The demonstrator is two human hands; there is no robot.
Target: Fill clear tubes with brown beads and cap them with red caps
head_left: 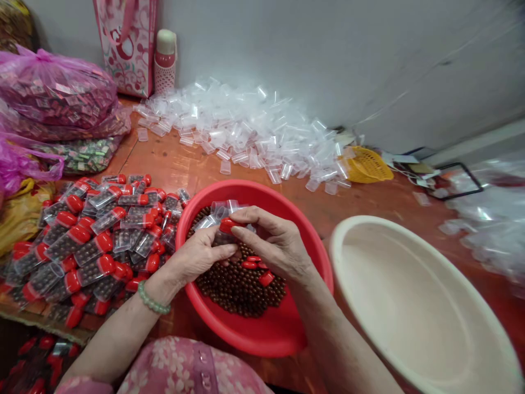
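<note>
Over the red basin (318, 249), my left hand (207, 253) is closed around a small clear plastic container (223, 237) with dark beads inside. My right hand (273, 241) pinches the red cap (229, 224) at the top of that container; whether the cap is fully seated I cannot tell. Below both hands lies a heap of brown beads (246, 293). Several loose red caps (266, 278) rest on the beads near my right hand. Clear containers (219, 210) lie at the far side of the basin, partly hidden by my fingers.
Filled, red-capped containers (98, 249) are piled left of the basin. A heap of clear containers (246, 128) lies along the wall. To the right stands a white basin (410, 306); behind it is a yellow basket (369, 164). Pink plastic bags (57, 90) and a bottle (165, 63) stand back left.
</note>
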